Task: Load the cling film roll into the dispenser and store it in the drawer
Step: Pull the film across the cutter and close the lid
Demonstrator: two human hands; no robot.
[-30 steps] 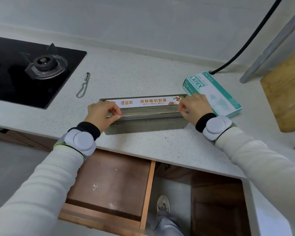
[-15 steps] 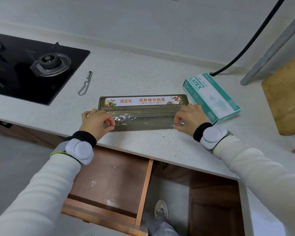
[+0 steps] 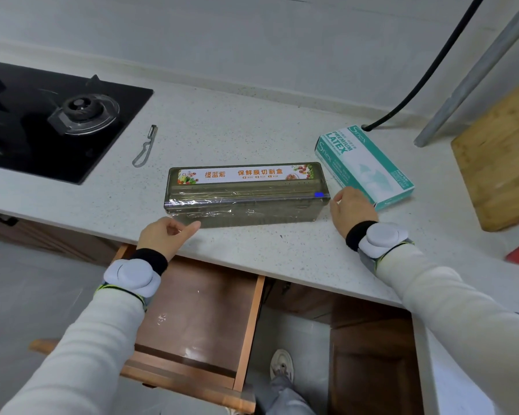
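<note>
The olive, translucent cling film dispenser (image 3: 246, 193) lies lengthwise on the white counter, its lid down and an orange-lettered label along its top. A sheet of cling film (image 3: 210, 206) hangs out of the slot over its front face. A small blue slider (image 3: 318, 194) sits at the right end of the cutting rail. My left hand (image 3: 165, 236) hovers just in front of the dispenser's left front corner, fingers loosely curled, thumb pointing at the box, holding nothing. My right hand (image 3: 352, 211) is beside the right end, relaxed and apart from it. The wooden drawer (image 3: 249, 319) stands pulled out below the counter.
A green-and-white latex glove box (image 3: 363, 166) lies right behind the dispenser's right end. A metal peeler (image 3: 146, 146) and the black gas hob (image 3: 42, 121) are to the left. A wooden board (image 3: 501, 157), a grey pole and a black cable stand at the right.
Both hands drew the film forward over the dispenser's front, then let go and pulled away; the left one moved toward the counter edge, the right one to the box's right end.
</note>
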